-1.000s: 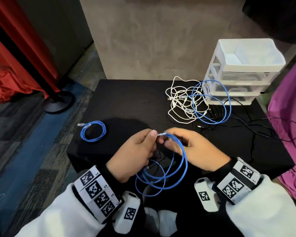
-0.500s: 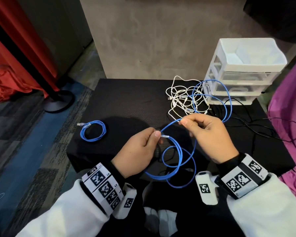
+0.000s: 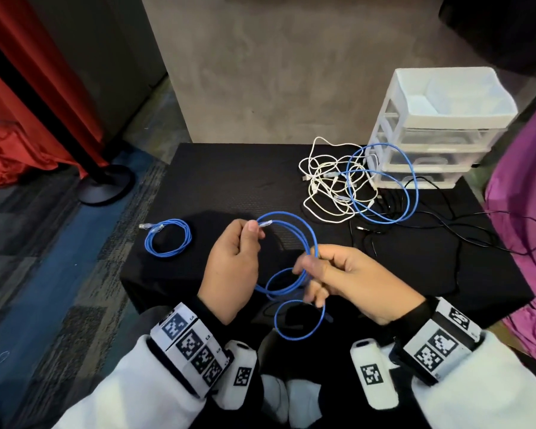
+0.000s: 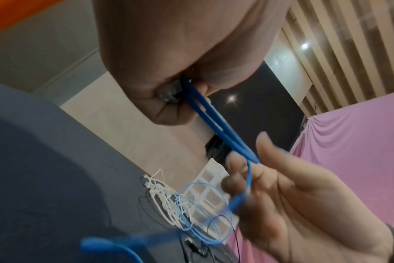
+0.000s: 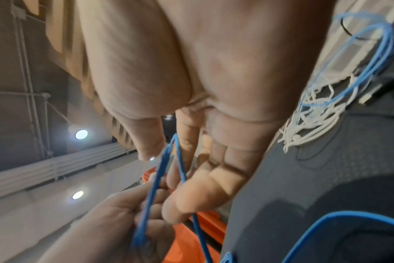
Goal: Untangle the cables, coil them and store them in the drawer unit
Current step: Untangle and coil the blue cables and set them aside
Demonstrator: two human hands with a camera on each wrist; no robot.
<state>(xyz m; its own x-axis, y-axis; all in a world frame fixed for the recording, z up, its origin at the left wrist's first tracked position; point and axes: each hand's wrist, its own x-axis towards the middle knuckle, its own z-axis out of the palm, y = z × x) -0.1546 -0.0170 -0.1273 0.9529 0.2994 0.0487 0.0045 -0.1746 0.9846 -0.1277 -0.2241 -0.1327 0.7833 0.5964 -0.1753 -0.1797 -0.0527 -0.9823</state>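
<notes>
Left hand (image 3: 232,267) sits above the near edge of the black textured worktop (image 3: 223,181), thumb and forefinger pinching the thin blue network cable (image 3: 304,230) just behind its clear plastic plug (image 3: 265,224); the other fingers curl in, w/ coil strands passing into the fist. From that grip the cable arcs up and right, then drops to the right hand (image 3: 350,280), whose thumb and fingers close round two or three bunched strands, a narrow grip. Below the hands more of the same cable hangs in loose loops, the lowest one over the person's lap. In the left wrist view two blue strands (image 4: 216,124) run taut from the left fist to the right hand's fingers (image 4: 241,170). Right wrist view is blurred but shows the strands (image 5: 164,167) crossing the right fingers and going on to the left hand (image 5: 115,227)

On the worktop's left side, well apart from the hands, lies a small coiled blue cable (image 3: 167,239), its plug sticking out at top left. Toward the far right is a tangled heap: thin white cables (image 3: 325,184), another large blue cable loop (image 3: 384,181) lying over them, and thin black cables (image 3: 446,230) trailing right. The heap touches the front of the white and clear plastic drawer unit (image 3: 440,131) at the far right corner; all its drawers are closed. A magenta cloth (image 3: 523,212) hangs at the right edge and a red curtain (image 3: 28,88) at the left
</notes>
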